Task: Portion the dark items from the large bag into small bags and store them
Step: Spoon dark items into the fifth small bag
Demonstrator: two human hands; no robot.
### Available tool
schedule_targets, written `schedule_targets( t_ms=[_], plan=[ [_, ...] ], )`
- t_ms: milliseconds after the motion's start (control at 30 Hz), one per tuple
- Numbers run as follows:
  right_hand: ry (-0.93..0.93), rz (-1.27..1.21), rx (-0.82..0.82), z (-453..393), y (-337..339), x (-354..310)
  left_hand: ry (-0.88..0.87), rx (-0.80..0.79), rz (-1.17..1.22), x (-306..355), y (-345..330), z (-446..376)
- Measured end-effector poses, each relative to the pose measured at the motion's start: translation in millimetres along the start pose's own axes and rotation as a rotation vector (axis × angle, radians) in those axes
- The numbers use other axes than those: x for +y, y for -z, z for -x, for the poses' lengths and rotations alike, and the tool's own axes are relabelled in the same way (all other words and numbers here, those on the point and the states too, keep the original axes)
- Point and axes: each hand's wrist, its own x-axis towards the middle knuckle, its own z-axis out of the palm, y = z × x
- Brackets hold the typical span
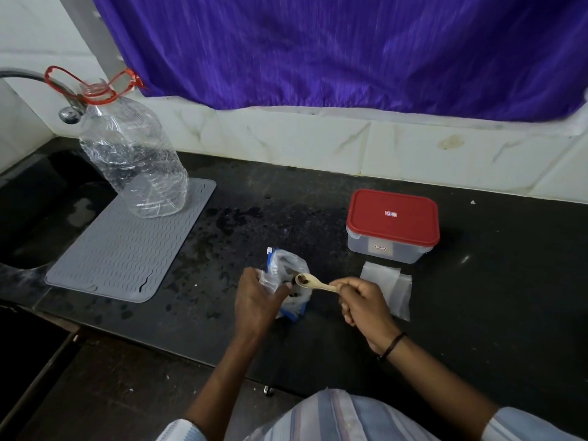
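Gripping the large bag (pixel 288 275), left hand (pixel 254 297) steadies it — right hand (pixel 362 302) pinches spoon (pixel 313 281).

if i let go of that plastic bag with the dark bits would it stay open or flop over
The plastic bag would probably slump: its thin film is crumpled and the left hand is gripping its mouth open. It looks light, with few dark items showing, so a nudge from the wooden spoon could likely shift it.

Two bare forearms reach forward from striped sleeves over a dark counter. The left hand (pixel 256 297) curls its fingers around a clear plastic bag with blue print (pixel 288 281). The right hand (pixel 362 305), a dark band on its wrist, pinches a pale wooden spoon (pixel 313 282).
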Motion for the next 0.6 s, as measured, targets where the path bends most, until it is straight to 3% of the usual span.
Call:
schedule_targets(
  t_ms=[133, 433, 500, 600],
  plan=[
    [0.046, -0.009, -0.011, 5.6, 3.1, -20.4, -0.126, 0.093, 0.003, 8.4, 0.7, -1.2],
    [0.138, 0.013, -0.094, 14.4, -4.5, -57.3, -0.261, 0.119, -0.083, 17.9, -7.1, -1.9],
    [0.178, 0.087, -0.134, 16.5, -7.4, -59.1, -0.307, 0.109, -0.109, 18.6, -6.9, -2.1],
    [0.345, 0.428, -0.124, 18.3, -9.6, -58.4, -0.389, 0.106, -0.158, 21.8, -6.8, -1.6]
  ],
)
